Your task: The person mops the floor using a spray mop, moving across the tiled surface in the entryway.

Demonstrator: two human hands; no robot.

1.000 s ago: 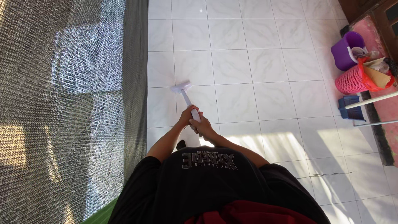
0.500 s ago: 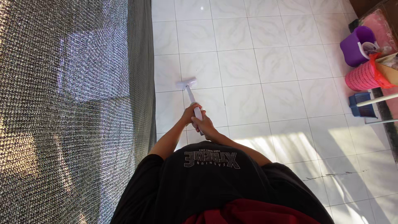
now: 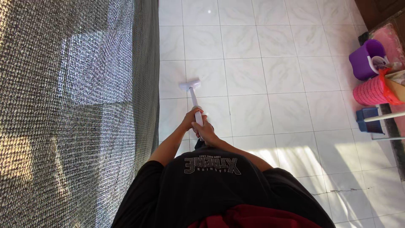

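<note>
Nearest the camera, a black shirt [image 3: 213, 185] fills the bottom of the view, and both bare arms reach forward from it. Left hand [image 3: 190, 119] and right hand [image 3: 204, 130] meet on the upper end of a white mop [image 3: 193, 95], fingers of both curled closed around its handle, the left hand slightly farther up the view than the right. From the hands, the handle's long axis runs away from the person, leaning a little to the left, down to a small white head [image 3: 189, 84] that lies flat on the floor [image 3: 261, 80]. This head sits crosswise to the handle and points toward the far side of the room. Just left of the mop, close beside its head, hangs a dark mesh screen [image 3: 76, 105] that covers the whole left side; its edge runs straight away from the person and bounds the room on that side. White marbled tiles spread ahead and to the right of the mop, with sunlight patches near the person's right. Farther off, well apart at the right edge, stand a blue dustpan [image 3: 369, 119], a pink basket [image 3: 371, 90] and a purple bucket [image 3: 365, 59], with a pink mat [image 3: 388, 36] behind them.
</note>
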